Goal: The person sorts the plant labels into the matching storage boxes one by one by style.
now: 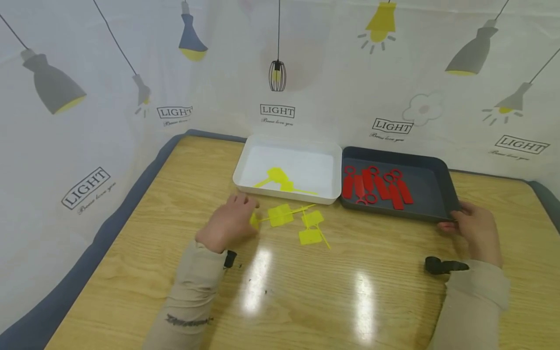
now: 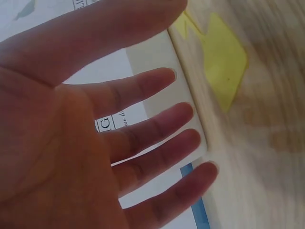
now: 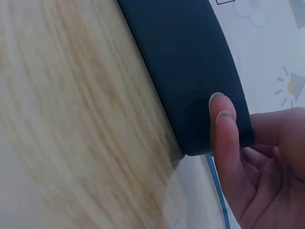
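Note:
My left hand (image 1: 229,221) hovers with fairly straight, spread fingers beside a yellow cable-tie tag (image 1: 254,221), partly hidden by the fingers in the head view. In the left wrist view a gap separates the fingertips from a yellow tag (image 2: 224,62). More yellow tags (image 1: 280,215) with thin tails lie on the table just right of that hand. With thumb and fingers, my right hand (image 1: 477,228) pinches the near right corner of the dark grey tray (image 1: 430,187). Its fingertips (image 3: 220,102) press the outer wall.
Left of the dark tray, touching it or nearly so, is a white tray (image 1: 306,160) with a few yellow tags (image 1: 276,175) inside. Several red tags with ring ends (image 1: 395,194) lie in the dark tray's left half. A printed cloth (image 1: 218,87) hangs behind the wooden table (image 1: 306,301).

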`<state>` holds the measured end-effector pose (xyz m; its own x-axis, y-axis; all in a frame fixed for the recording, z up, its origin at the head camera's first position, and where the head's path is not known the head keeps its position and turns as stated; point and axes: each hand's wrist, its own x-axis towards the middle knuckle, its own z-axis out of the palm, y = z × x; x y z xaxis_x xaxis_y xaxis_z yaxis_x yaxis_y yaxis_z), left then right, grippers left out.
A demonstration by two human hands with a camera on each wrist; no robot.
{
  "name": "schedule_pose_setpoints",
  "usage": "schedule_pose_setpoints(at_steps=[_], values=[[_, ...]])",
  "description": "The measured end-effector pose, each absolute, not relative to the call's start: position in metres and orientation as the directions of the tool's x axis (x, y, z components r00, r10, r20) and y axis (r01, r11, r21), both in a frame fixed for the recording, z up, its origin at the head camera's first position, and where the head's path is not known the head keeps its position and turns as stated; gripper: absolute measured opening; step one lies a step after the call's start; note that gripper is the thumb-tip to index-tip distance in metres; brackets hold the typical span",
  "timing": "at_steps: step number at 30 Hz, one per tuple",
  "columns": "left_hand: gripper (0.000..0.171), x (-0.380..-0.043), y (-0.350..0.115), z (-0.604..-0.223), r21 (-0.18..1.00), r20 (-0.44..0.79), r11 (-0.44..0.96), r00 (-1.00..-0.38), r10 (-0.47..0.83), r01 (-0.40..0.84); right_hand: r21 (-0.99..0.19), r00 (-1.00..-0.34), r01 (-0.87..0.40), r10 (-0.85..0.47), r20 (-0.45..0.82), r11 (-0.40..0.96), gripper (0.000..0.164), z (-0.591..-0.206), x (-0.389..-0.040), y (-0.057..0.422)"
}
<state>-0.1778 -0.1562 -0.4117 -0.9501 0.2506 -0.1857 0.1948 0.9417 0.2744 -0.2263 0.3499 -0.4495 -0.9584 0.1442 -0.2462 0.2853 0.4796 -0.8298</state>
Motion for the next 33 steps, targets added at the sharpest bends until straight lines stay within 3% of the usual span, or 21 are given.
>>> schedule_pose_setpoints(at_steps=[13, 33], values=[[0.049, -0.1816, -0.1602, -0.4177, 0.234, -0.235, 0.960, -0.949, 0.209, 0.154, -0.830, -0.959, 0.284, 0.145, -0.244, 0.479, 0.053, -0.4507, -0.2259, 0.3506], [0.030, -0.1819, -0.1578, -0.4190, 0.226, -0.211, 0.961, -0.955, 0.207, 0.159, -0.825, -0.958, 0.287, 0.158, -0.241, 0.487, 0.053, -0.4491, -0.2255, 0.3491]])
